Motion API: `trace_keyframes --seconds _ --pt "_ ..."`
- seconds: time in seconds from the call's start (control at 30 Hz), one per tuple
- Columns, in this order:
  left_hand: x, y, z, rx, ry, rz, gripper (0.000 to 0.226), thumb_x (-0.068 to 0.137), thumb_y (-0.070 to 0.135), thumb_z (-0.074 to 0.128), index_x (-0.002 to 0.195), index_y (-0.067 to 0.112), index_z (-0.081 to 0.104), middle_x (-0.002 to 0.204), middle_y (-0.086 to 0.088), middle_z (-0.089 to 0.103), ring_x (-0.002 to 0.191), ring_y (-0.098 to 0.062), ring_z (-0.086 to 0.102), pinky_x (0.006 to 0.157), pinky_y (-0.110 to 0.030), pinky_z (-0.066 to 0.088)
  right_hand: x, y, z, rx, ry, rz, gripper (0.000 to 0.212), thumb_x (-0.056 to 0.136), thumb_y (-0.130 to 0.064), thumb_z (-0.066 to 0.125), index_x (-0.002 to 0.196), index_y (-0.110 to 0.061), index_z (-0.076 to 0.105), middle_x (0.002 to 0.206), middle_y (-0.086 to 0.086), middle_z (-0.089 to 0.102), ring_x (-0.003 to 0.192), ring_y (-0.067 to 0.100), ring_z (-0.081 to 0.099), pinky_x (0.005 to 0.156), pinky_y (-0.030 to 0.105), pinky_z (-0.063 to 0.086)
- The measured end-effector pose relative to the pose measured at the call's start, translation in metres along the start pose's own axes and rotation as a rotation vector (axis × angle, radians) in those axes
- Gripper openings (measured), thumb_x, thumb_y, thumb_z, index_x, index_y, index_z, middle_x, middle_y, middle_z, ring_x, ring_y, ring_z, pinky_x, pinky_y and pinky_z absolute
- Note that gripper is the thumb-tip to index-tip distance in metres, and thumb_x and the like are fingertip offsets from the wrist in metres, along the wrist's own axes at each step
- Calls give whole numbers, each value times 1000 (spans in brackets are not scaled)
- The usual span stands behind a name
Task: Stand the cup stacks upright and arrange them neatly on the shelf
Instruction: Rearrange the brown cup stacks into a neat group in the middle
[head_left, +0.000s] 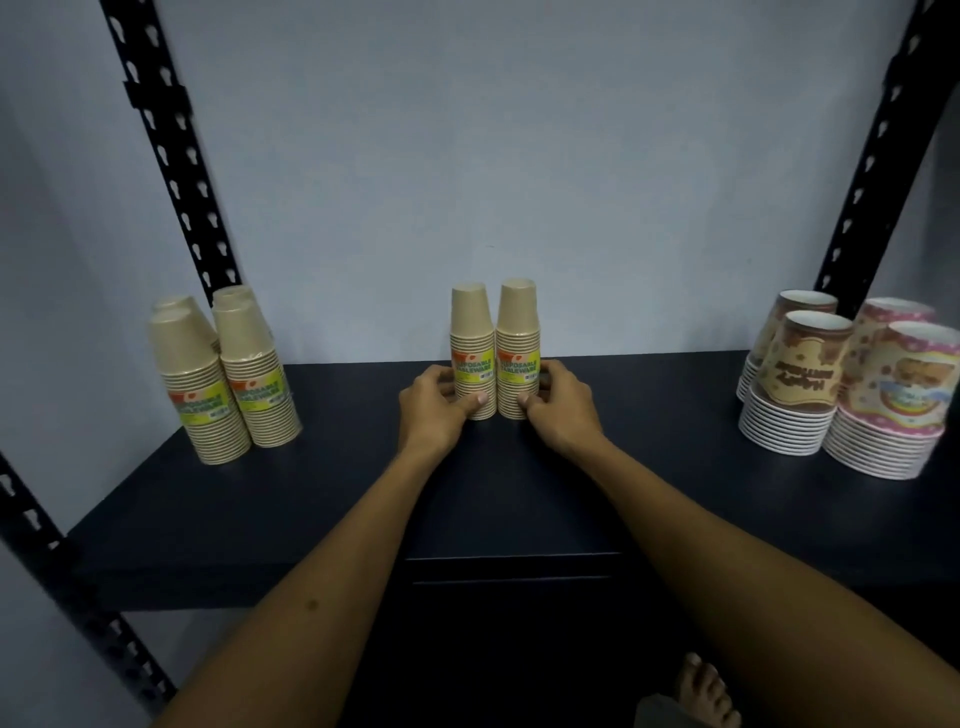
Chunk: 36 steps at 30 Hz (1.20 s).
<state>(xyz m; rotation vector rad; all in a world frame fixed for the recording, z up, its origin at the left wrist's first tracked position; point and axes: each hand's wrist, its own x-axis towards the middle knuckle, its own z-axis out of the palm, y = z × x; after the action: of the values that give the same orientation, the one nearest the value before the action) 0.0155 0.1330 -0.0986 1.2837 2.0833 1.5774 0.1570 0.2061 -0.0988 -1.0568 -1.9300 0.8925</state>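
Two tan cup stacks stand upright side by side at the middle back of the dark shelf (311, 499). My left hand (434, 402) grips the base of the left stack (471, 338), thumb across its front. My right hand (558, 402) grips the base of the right stack (518, 332) the same way. Both stacks carry yellow-green labels. Several more tan stacks (223, 374) stand upright in a group at the shelf's left. Printed party cup stacks (852, 384) stand upright at the right.
Black slotted uprights rise at the back left (171, 156) and back right (878, 150), with another at the front left (78, 587). A pale wall sits close behind the shelf. A bare foot (701, 686) shows on the floor below the shelf's front edge.
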Motion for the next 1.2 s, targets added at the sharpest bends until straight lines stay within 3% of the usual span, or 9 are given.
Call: trace_keyframes --seconds 0.43,1.2 --pt "1 -10 4 -2 0 -13 50 79 19 77 124 13 56 114 -5 67 94 -12 63 81 -25 50 0 7 5 -61 -48 -22 46 96 -13 53 140 -16 40 134 5 57 123 22 53 104 41 44" --pt "0 -11 1 -29 -27 7 52 80 17 76 127 15 54 113 -3 66 96 -11 63 83 -25 51 1 8 3 -15 -17 -56 48 93 -18 61 138 -13 44 131 5 59 118 20 58 96 32 47"
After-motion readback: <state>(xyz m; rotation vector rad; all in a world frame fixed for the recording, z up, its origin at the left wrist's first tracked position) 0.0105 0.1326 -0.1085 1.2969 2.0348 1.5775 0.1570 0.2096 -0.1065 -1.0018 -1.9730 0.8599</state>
